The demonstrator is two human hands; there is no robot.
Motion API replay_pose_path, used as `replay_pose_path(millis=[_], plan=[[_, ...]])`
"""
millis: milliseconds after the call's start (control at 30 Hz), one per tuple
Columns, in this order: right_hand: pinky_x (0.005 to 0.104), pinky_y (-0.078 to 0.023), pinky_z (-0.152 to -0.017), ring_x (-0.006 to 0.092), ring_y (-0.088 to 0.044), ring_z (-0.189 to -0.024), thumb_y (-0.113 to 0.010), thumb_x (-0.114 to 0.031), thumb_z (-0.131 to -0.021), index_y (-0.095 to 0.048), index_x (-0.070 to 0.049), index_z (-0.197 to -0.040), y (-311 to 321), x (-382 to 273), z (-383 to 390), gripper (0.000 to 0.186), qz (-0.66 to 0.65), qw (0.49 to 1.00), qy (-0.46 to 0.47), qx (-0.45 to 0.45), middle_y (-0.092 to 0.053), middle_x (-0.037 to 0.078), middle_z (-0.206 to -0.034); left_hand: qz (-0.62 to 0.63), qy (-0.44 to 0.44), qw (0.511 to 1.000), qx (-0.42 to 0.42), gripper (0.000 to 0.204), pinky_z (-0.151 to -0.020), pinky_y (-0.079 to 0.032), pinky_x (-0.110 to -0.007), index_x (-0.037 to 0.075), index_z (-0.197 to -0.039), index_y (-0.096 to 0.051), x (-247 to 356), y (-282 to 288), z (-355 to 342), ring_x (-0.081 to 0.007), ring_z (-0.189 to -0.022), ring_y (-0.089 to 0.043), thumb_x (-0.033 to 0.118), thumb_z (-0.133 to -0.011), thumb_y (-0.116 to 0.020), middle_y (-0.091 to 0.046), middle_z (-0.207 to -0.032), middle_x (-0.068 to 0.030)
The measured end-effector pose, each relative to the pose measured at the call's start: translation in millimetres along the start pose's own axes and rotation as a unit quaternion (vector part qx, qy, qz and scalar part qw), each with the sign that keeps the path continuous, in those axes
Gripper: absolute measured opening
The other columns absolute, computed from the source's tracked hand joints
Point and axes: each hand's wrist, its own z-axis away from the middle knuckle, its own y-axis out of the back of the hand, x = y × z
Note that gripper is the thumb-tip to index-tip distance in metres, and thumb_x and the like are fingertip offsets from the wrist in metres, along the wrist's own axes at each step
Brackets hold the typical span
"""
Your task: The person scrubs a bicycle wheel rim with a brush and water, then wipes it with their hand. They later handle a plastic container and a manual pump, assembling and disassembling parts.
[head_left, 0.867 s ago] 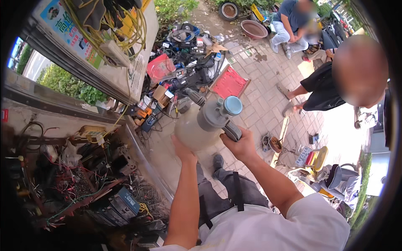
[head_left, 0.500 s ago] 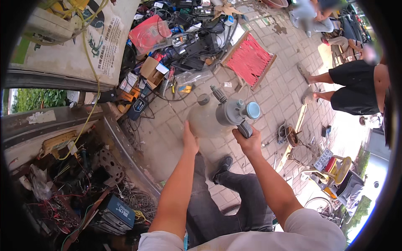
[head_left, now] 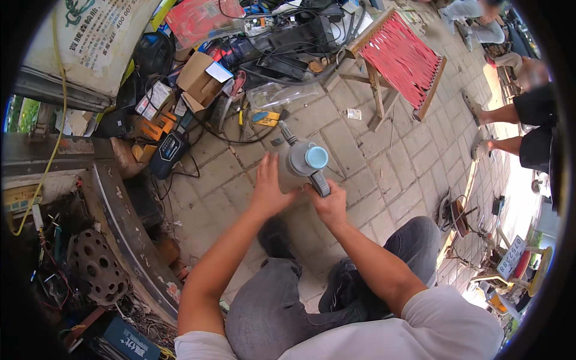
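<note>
Grey-topped plastic bottle (head_left: pixel 300 163): two-handed support appears in hand. Right hand (head_left: pixel 329 205) clamps its fingers on the handle (head_left: pixel 320 184); left hand (head_left: pixel 270 191), fingers splayed, touches the bottle's left side. Repositioning likely requires both.

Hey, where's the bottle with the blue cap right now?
In the head view, the bottle is near the centre, between the left hand and right hand, below and left of the red stool.

Pump sprayer (head_left: pixel 298 162) being held between left hand (head_left: pixel 268 191) and right hand (head_left: pixel 329 203)

A junk heap (head_left: pixel 288 43) is covering the pavement's (head_left: pixel 360 168) far-left corner, an open cardboard box (head_left: pixel 195 78) lying at its near side; a webbed stool (head_left: pixel 401 63) is standing to its right; a perforated disc (head_left: pixel 96 276) is resting left of the metal sill (head_left: pixel 129 225).
</note>
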Motion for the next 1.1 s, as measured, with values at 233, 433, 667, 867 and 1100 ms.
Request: replay_pose_path(millis=[233,433,667,867,1100], plan=[[0.0285,-0.048,-0.064,0.0102,-0.057,-0.068,-0.073,-0.019,-0.077,-0.061,0.000,-0.088,-8.2,-20.3,15.2,0.024,0.042,0.993,0.037,-0.100,-0.063,0.003,-0.075,-0.074,0.024,0.982,0.170,0.080,-0.103,-0.033,-0.048,0.003,-0.130,-0.040,12.1,-24.3,12.6,-0.0393,-0.123,-0.039,0.021,-0.060,-0.075,-0.041,-0.132,-0.0189],[0.0341,-0.049,-0.065,0.0202,-0.064,-0.068,-0.073,-0.021,-0.074,-0.058,0.003,-0.087,-11.1,-21.2,7.5,0.031,0.018,0.991,0.076,-0.108,-0.066,0.015,-0.076,-0.062,-0.017,0.969,0.238,0.072,-0.101,-0.036,-0.048,0.005,-0.124,-0.044,-4.7,-41.1,1.4,-0.0369,-0.121,-0.041,0.021,-0.061,-0.074,-0.044,-0.126,-0.0144],[0.0384,-0.048,-0.064,0.0342,-0.062,-0.067,-0.066,-0.012,-0.076,-0.054,0.004,-0.091,-0.9,3.0,-10.4,0.024,0.029,0.970,0.143,-0.194,-0.062,0.022,-0.074,-0.017,-0.034,0.972,0.233,0.080,-0.099,-0.038,-0.049,0.005,-0.122,-0.044,4.8,-35.8,-3.6,-0.0380,-0.116,-0.044,0.022,-0.052,-0.080,-0.047,-0.120,-0.0136],[0.0384,-0.049,-0.067,0.0379,-0.064,-0.073,-0.064,-0.008,-0.076,-0.051,0.004,-0.099,8.1,-0.6,-19.3,0.029,0.030,0.947,0.106,-0.301,-0.062,0.023,-0.078,-0.038,-0.044,0.973,0.223,0.080,-0.097,-0.038,-0.050,0.003,-0.122,-0.042,-2.0,-34.8,0.1,-0.0380,-0.112,-0.045,0.027,-0.056,-0.080,-0.048,-0.116,-0.0151],[0.0400,-0.049,-0.064,0.0385,-0.064,-0.070,-0.066,-0.009,-0.075,-0.050,0.003,-0.098,11.1,3.7,-22.6,0.030,0.042,0.946,0.104,-0.304,-0.061,0.024,-0.076,-0.049,-0.073,0.970,0.227,0.081,-0.097,-0.037,-0.051,0.002,-0.122,-0.042,-6.7,-38.5,-4.4,-0.0381,-0.111,-0.046,0.024,-0.055,-0.081,-0.048,-0.116,-0.0161]])
